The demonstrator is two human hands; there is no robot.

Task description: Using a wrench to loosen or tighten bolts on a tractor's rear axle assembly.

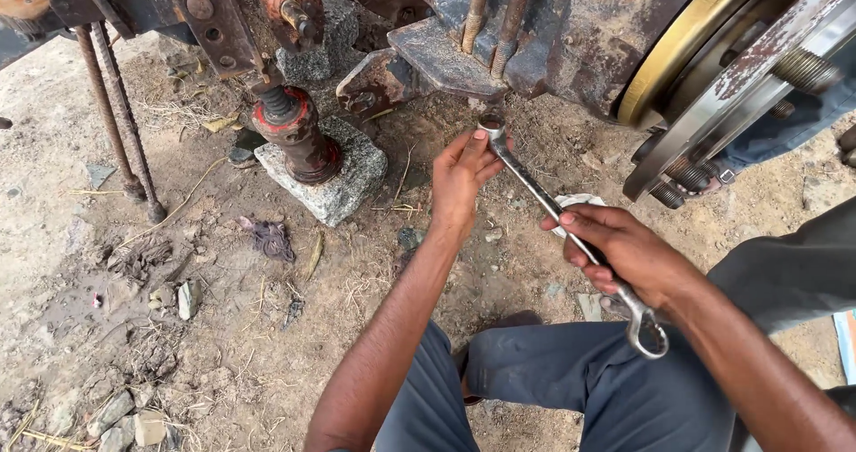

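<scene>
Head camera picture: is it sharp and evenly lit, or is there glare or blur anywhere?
Head view: soft daylight, no hard shadows; wrench shines faintly but shows no strong glare; left hand and right hand look sharp; the vehicle's underside sits darker, in shade.

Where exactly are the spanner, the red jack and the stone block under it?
spanner (544, 198): head view, on the bare shaft between the two hands.
red jack (294, 131): head view, on its rusty red body.
stone block (343, 184): head view, on the grey top face beside the jack's foot.
</scene>
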